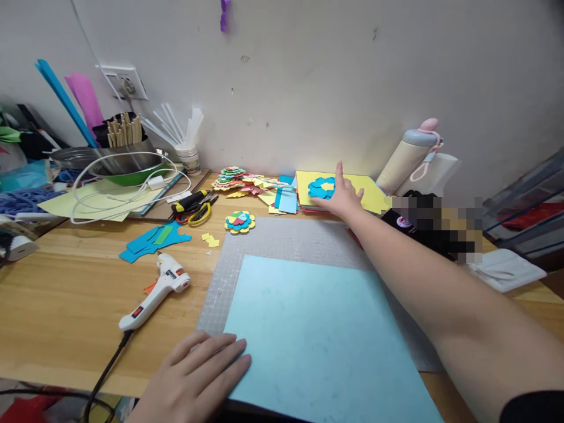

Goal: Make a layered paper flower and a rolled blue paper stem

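My left hand (200, 370) lies flat with fingers stretched out on the near left corner of a large light blue paper sheet (321, 341), which rests on a grey cutting mat (282, 241). My right hand (341, 197) reaches far across the table. Its fingers are spread over a yellow paper stack (372, 194), beside a blue paper flower (321, 188) with a yellow centre that lies on that stack. Whether the hand holds the flower is unclear.
A white glue gun (154, 294) lies left of the mat, its cord running off the front edge. Scissors (198, 211), a multicoloured paper flower (239, 222), blue paper scraps (152, 241) and a pile of paper flowers (238, 179) sit further back. A bottle (408, 155) leans against the wall.
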Motion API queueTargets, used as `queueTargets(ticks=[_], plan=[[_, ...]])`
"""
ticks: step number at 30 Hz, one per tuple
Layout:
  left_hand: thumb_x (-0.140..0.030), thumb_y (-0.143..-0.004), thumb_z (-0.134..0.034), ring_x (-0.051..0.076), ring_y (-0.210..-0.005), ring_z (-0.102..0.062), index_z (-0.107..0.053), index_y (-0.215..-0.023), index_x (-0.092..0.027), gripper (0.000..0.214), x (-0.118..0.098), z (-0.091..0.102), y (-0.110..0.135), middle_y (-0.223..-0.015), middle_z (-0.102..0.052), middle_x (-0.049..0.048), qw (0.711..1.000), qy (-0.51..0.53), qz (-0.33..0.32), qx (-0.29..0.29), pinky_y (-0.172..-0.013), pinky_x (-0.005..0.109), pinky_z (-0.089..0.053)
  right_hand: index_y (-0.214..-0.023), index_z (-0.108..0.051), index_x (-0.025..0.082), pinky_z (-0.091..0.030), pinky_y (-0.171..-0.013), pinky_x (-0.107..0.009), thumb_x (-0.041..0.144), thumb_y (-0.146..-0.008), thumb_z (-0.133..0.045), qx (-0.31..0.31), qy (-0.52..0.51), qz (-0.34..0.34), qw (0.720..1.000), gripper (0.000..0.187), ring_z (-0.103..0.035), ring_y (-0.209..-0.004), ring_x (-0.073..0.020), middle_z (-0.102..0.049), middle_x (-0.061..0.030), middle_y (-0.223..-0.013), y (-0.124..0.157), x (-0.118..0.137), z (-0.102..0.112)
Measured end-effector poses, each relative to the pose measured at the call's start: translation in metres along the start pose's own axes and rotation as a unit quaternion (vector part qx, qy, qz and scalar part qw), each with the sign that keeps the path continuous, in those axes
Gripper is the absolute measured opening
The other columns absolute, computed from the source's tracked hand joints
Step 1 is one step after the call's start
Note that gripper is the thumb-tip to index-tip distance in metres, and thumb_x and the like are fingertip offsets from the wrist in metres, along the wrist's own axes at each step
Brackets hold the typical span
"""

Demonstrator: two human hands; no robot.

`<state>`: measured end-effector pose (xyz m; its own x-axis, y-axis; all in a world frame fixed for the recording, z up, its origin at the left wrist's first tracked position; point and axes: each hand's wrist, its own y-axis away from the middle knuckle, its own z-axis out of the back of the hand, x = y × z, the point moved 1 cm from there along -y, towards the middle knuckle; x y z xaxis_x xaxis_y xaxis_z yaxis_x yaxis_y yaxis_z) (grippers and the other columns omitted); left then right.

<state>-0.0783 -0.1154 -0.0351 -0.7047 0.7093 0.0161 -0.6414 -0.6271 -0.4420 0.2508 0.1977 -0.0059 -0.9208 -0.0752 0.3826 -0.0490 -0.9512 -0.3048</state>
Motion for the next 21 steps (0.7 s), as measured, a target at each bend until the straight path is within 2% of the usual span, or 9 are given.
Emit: queueTargets(ticks=[2, 4, 7, 9, 11, 14, 15, 17, 21], plan=[[-0.018, -0.098, -0.036, 0.014, -0.107, -0.065, -0.063, -0.122, -0.030, 0.038, 0.000, 0.000, -0.004, -0.113, -0.073, -0.0035, 1.000, 0.011, 0.024, -0.014, -0.099, 0.031, -0.040, -0.154, 0.007, 0.022, -0.015, -0.104, -0.072, 0.059, -0.070, -0.068, 0.026, 0.023, -0.008, 0.999, 0.119, -0.032, -0.136, -0.0424, -0.036, -0.0232, -0.149, -0.003, -0.005, 0.000], [-0.019, -0.097, -0.039, 0.015, -0.106, -0.065, -0.063, -0.122, -0.030, 0.036, 0.000, -0.001, -0.008, -0.114, -0.073, -0.0037, 0.999, 0.016, 0.040, -0.016, -0.098, 0.032, -0.040, -0.154, 0.005, 0.022, -0.010, -0.104, -0.074, 0.060, -0.072, -0.066, 0.018, 0.031, 0.016, 0.999, 0.115, -0.022, -0.142, -0.0417, -0.023, -0.0221, -0.156, 0.010, -0.003, 0.006], [-0.016, -0.095, -0.040, 0.017, -0.108, -0.064, -0.063, -0.121, -0.028, 0.037, 0.002, -0.007, -0.016, -0.117, -0.072, -0.0028, 0.998, 0.031, 0.049, -0.018, -0.098, 0.034, -0.038, -0.155, -0.001, 0.023, -0.006, -0.108, -0.071, 0.058, -0.088, -0.047, 0.012, 0.015, 0.093, 0.995, 0.089, -0.017, -0.146, -0.0357, -0.019, -0.0176, -0.159, 0.055, 0.001, 0.025], [-0.015, -0.094, -0.040, 0.018, -0.106, -0.065, -0.065, -0.118, -0.028, 0.037, 0.003, -0.011, -0.021, -0.114, -0.073, -0.0016, 0.997, 0.046, 0.052, -0.046, -0.097, 0.035, -0.039, -0.154, -0.013, 0.029, -0.007, -0.109, -0.070, 0.055, -0.092, -0.041, 0.043, 0.034, 0.139, 0.989, 0.073, -0.017, -0.146, -0.0350, -0.021, -0.0122, -0.160, 0.089, -0.005, 0.039], [-0.015, -0.093, -0.041, 0.018, -0.104, -0.066, -0.066, -0.116, -0.027, 0.036, 0.003, -0.014, -0.027, -0.112, -0.074, -0.0005, 0.996, 0.050, 0.043, -0.052, -0.096, 0.035, -0.041, -0.149, -0.030, 0.032, -0.003, -0.111, -0.068, 0.051, -0.091, -0.043, 0.050, 0.076, 0.163, 0.982, 0.062, -0.023, -0.145, -0.0348, -0.027, -0.0092, -0.158, 0.116, -0.021, 0.046], [-0.018, -0.094, -0.042, 0.017, -0.101, -0.067, -0.068, -0.112, -0.026, 0.033, 0.004, -0.015, -0.036, -0.108, -0.075, -0.0006, 0.998, 0.038, 0.029, -0.048, -0.094, 0.034, -0.044, -0.135, -0.053, 0.032, -0.011, -0.110, -0.069, 0.043, -0.091, -0.043, 0.047, 0.090, 0.082, 0.991, 0.046, -0.032, -0.141, -0.0342, -0.035, -0.0100, -0.154, 0.136, -0.057, 0.044], [-0.021, -0.096, -0.042, 0.016, -0.099, -0.068, -0.068, -0.110, -0.026, 0.030, 0.004, -0.013, -0.039, -0.107, -0.075, -0.0011, 0.998, 0.032, 0.026, -0.053, -0.094, 0.033, -0.045, -0.132, -0.056, 0.033, -0.014, -0.108, -0.071, 0.042, -0.092, -0.042, 0.064, 0.077, 0.046, 0.994, 0.044, -0.032, -0.141, -0.0338, -0.037, -0.0093, -0.153, 0.138, -0.067, 0.039], [-0.028, -0.097, -0.044, 0.016, -0.099, -0.068, -0.068, -0.109, -0.025, 0.027, 0.006, -0.011, -0.043, -0.107, -0.075, -0.0021, 0.998, 0.018, 0.017, -0.050, -0.093, 0.032, -0.045, -0.128, -0.059, 0.035, -0.020, -0.106, -0.072, 0.041, -0.093, -0.039, 0.089, 0.070, 0.035, 0.993, 0.041, -0.039, -0.137, -0.0338, -0.043, -0.0077, -0.150, 0.138, -0.081, 0.029], [-0.037, -0.094, -0.053, 0.019, -0.107, -0.065, -0.061, -0.122, -0.025, 0.032, 0.007, -0.006, -0.042, -0.119, -0.071, -0.0011, 0.999, 0.002, -0.032, 0.014, -0.094, 0.035, -0.043, -0.132, -0.056, 0.033, -0.014, -0.107, -0.074, 0.037, -0.093, -0.037, 0.108, 0.068, 0.022, 0.992, 0.044, -0.043, -0.134, -0.0331, -0.048, -0.0068, -0.147, 0.135, -0.090, 0.016]])
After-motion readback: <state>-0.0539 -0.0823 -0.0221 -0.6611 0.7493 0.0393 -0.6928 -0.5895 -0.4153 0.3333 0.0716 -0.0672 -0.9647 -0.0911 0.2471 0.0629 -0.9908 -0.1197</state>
